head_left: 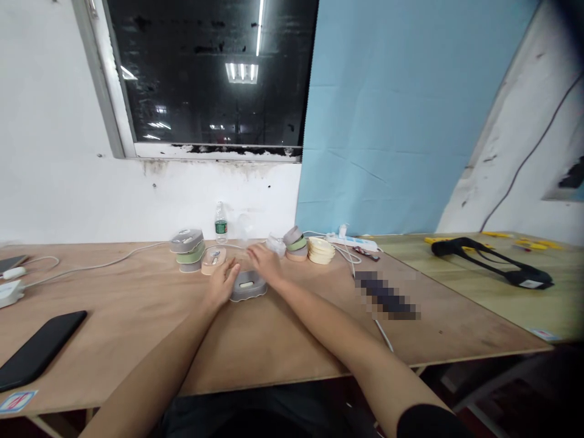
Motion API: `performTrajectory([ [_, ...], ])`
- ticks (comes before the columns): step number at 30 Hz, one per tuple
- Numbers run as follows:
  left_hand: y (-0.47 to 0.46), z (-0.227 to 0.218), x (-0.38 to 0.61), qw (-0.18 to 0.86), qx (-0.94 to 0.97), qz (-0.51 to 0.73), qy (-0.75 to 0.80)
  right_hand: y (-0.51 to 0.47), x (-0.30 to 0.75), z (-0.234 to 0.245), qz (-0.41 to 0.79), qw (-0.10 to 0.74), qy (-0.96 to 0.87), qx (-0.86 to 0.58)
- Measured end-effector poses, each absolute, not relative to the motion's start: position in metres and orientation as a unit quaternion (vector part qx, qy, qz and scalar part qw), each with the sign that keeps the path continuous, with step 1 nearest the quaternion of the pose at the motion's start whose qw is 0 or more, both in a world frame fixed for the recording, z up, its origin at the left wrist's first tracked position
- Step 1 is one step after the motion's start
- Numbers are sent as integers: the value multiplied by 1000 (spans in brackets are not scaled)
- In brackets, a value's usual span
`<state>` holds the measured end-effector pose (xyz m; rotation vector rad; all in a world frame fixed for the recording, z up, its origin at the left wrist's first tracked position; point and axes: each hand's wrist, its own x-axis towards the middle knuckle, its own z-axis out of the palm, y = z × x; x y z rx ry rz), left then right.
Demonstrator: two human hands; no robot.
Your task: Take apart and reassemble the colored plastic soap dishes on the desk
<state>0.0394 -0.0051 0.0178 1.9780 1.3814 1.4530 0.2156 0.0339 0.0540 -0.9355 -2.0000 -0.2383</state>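
A grey lidded box (249, 286) with a wavy rim and a pale oval on its lid sits on the table between my hands. My left hand (222, 283) is at the box's left side, its fingers loosely stretched and slightly apart. Above the box's right and far side lies my right hand (266, 263), fingers extended to the left. Whether either hand presses on the box is hard to tell. Just behind my left hand stands a pink box (213, 260) with what looks like a spoon in its lid.
Grey and green boxes are stacked (188, 249) at the left. Beyond my right hand are a crumpled clear plastic bag (275, 244), a tilted box stack (295, 243) and cream bowls (320, 250). A water bottle (221, 224), power strip (353, 240), cables and black phone (43, 347) lie around.
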Motion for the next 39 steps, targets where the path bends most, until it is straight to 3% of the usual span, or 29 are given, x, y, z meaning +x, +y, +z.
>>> performTrajectory([
  [6, -13, 15, 38, 33, 813, 326, 481, 114, 262, 60, -42, 506, -707, -493],
  [16, -10, 7, 32, 24, 836, 242, 491, 122, 286, 41, -3, 489, -692, -531],
  [20, -10, 9, 33, 44, 836, 253, 486, 92, 283, 26, -20, 499, -712, -493],
  [24, -12, 14, 34, 69, 802, 285, 521, 58, 274, 13, -18, 457, -773, -440],
  [31, -12, 15, 31, 104, 747, 363, 547, 29, 244, 18, -1, 468, -800, -375],
  [39, -3, 9, 31, 152, 739, 415, 509, 32, 241, 14, -2, 459, -756, -467],
])
